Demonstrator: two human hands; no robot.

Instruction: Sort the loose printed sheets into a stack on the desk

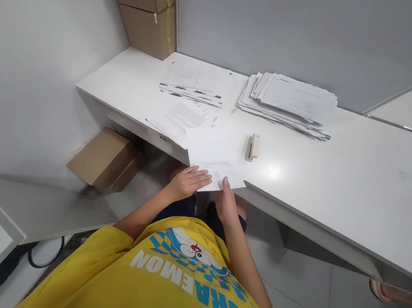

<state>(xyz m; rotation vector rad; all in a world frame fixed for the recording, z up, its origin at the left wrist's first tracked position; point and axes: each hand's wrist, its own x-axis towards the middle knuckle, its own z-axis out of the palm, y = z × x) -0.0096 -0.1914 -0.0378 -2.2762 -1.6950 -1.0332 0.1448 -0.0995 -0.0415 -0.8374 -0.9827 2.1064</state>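
Observation:
A white printed sheet of paper [216,169] reaches over the desk's front edge toward me; whether it is one sheet or more, I cannot tell. My left hand [187,182] lies across its left side with the fingers straight on top and the thumb hidden. At the right side, my right hand [226,200] grips the paper, thumb on top and fingers out of sight below. A cream stapler [254,146] stands on the desk beyond my right hand, apart from it. Loose printed sheets [180,118] lie beyond my left hand.
The white desk [346,173] runs along a grey partition. A thick paper stack [293,99] sits at the back, with a smaller paper pile [192,81] to its left. Cardboard boxes [148,27] fill the back left corner; another box [99,156] is under the desk. Someone's foot [381,291] shows at right.

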